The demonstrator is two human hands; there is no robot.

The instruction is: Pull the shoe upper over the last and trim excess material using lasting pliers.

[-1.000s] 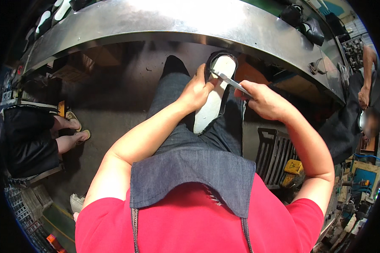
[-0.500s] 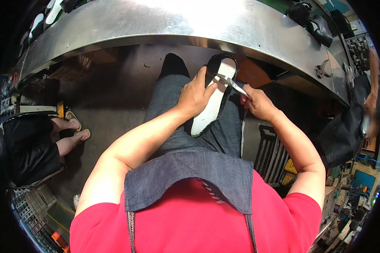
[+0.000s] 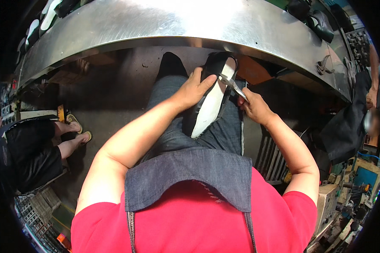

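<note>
A black shoe [image 3: 210, 105] lies bottom-up across my thighs, its long white underside facing me. Its toe end points toward the metal bench, and black upper material shows around the edge. My left hand [image 3: 193, 90] grips the shoe's left side, with the thumb near the white underside and some fingers hidden. In my right hand [image 3: 256, 106] is a pair of metal pincers [image 3: 236, 87], held by the handles. The jaws meet the shoe near its forepart, close to my left thumb; what they bite on is too small to tell.
A curved metal bench [image 3: 156, 23] spans the far side. More shoes stand at its far left [image 3: 50, 17] and far right [image 3: 321, 26]. A seated person [image 3: 33, 143] is at the left, another person's arm [image 3: 373, 76] at the right. A slatted rack [image 3: 269, 158] stands by my right leg.
My left hand has shifted slightly left, and more black upper shows beside the white underside. The pincers have turned more upright, their jaws drawn slightly right.
</note>
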